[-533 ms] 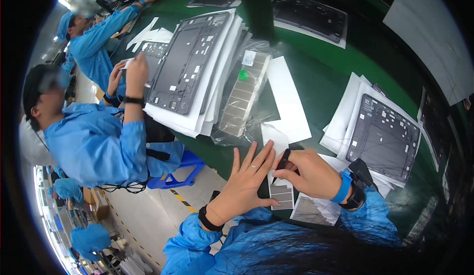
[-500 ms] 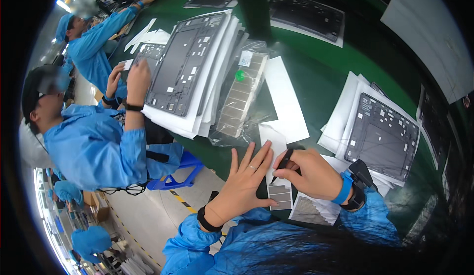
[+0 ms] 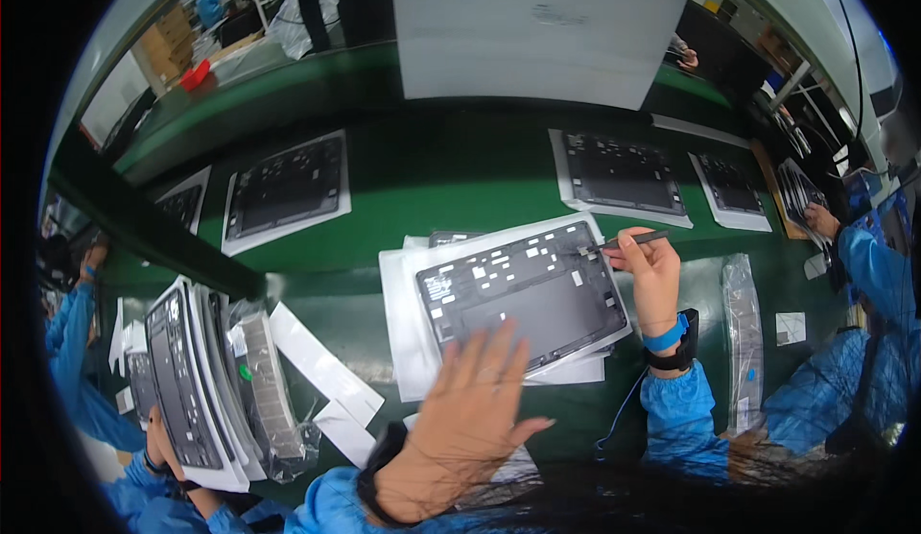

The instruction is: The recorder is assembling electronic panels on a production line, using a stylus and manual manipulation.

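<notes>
A dark tablet-like panel (image 3: 537, 315) dotted with small white patches lies tilted on a stack of white sheets (image 3: 401, 328) before me. In my right hand (image 3: 654, 270) is a pair of black tweezers (image 3: 645, 238), pinched between thumb and fingers. Their tips reach the panel's upper right corner, next to a small greyish piece (image 3: 584, 252); whether they grip it I cannot tell. My left hand (image 3: 459, 424) is open, fingers spread over the panel's near left edge, slightly blurred; I cannot tell if it touches. Partly behind its thumb lies a printed sheet (image 3: 516, 476).
White paper strips (image 3: 321, 356) lie at left, beside a bagged strip pack (image 3: 273, 380) and a co-worker's panel stack (image 3: 182, 380). More panels (image 3: 288, 189) rest along the green belt (image 3: 446, 184). At right are another bagged pack (image 3: 743, 352) and a co-worker's arm (image 3: 868, 270).
My view has swung right to the panel stack. My right hand, with the tweezers, has moved from the small strip sheet to the panel's corner. My left hand has come off that sheet.
</notes>
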Tool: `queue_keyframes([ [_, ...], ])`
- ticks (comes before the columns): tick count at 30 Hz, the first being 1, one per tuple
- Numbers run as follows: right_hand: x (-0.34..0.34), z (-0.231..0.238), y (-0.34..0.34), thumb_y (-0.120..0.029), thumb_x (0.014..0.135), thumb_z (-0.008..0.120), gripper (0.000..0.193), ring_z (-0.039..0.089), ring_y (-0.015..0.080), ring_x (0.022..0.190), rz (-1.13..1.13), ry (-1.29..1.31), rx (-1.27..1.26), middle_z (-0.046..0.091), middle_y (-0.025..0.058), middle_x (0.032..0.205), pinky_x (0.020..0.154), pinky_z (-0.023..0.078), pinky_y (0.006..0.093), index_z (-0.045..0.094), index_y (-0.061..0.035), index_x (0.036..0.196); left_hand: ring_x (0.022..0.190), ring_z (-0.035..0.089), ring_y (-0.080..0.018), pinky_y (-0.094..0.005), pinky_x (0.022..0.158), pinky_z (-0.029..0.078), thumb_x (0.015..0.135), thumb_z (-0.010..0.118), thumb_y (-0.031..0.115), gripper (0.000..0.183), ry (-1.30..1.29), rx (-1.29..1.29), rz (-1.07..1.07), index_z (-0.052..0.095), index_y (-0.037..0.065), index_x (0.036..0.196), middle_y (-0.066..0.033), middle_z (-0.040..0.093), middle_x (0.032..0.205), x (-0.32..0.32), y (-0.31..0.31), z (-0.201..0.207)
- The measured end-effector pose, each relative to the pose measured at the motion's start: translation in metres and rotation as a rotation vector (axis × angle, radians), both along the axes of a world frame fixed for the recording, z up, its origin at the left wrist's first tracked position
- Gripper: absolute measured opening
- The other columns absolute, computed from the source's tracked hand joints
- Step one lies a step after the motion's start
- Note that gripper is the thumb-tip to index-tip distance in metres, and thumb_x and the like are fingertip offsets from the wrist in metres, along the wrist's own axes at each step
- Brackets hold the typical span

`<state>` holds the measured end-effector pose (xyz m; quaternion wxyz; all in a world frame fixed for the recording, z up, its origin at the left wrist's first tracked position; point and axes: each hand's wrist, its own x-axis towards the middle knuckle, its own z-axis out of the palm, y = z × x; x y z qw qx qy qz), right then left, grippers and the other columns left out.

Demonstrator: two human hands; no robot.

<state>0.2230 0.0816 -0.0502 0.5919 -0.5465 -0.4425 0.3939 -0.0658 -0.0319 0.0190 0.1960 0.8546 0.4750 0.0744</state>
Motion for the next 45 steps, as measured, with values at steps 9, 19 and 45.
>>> queue_keyframes([
  [9, 0.006, -0.017, -0.001, -0.014, 0.104, 0.067, 0.024, 0.077, 0.023, 0.09, -0.052, -0.002, -0.141, 0.07, 0.0126, 0.105, 0.077, 0.063, 0.0304, 0.06, 0.002, 0.12, 0.146, 0.039, -0.0419, -0.0604, 0.12, 0.032, 0.087, 0.075, 0.052, 0.096, -0.025, 0.154, -0.126, 0.041, -0.009, 0.152, -0.024, 0.036, 0.162, 0.113, 0.085, -0.063],
  [19, 0.001, 0.0, -0.004, -0.012, 0.105, 0.065, 0.022, 0.077, 0.0219, 0.093, -0.063, -0.111, -0.197, 0.07, 0.0119, 0.107, 0.076, 0.064, 0.0304, 0.058, 0.0029, 0.12, 0.146, 0.037, -0.039, -0.0615, 0.12, 0.035, 0.079, 0.083, 0.048, 0.099, 0.066, 0.024, -0.118, 0.044, -0.006, 0.151, -0.0192, 0.035, 0.161, 0.119, 0.094, -0.051],
  [45, 0.024, 0.038, -0.01, -0.017, 0.107, 0.062, 0.017, 0.059, 0.0073, 0.072, -0.155, -0.268, -0.013, 0.064, 0.0025, 0.083, 0.064, 0.049, 0.0256, 0.069, -0.0058, 0.118, 0.136, 0.043, -0.0377, -0.0722, 0.106, 0.037, 0.067, 0.081, 0.07, 0.114, 0.093, 0.237, -0.042, 0.048, 0.002, 0.153, -0.0112, 0.041, 0.158, 0.134, 0.085, -0.064],
])
